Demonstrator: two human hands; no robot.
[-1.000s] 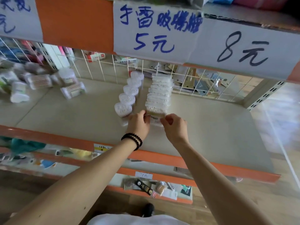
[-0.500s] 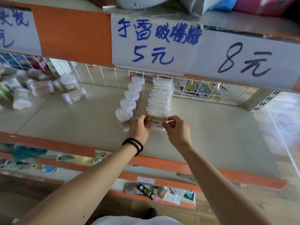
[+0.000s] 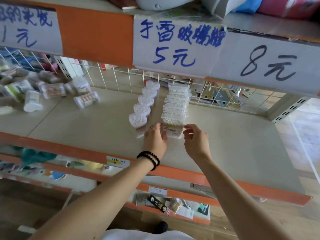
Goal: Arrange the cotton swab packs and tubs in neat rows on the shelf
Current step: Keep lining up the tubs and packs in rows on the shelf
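My left hand (image 3: 155, 140) fingers press the clear, white-tipped front swab pack (image 3: 173, 126); right hand (image 3: 195, 141) fingers loosely curled just beside it.

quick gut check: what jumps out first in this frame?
Two neat rows run front to back mid-shelf: heart-shaped swab tubs on the left, flat swab packs beside them. The left hand touches the front pack; the right hand hovers just off it. A loose heap of tubs lies far left.
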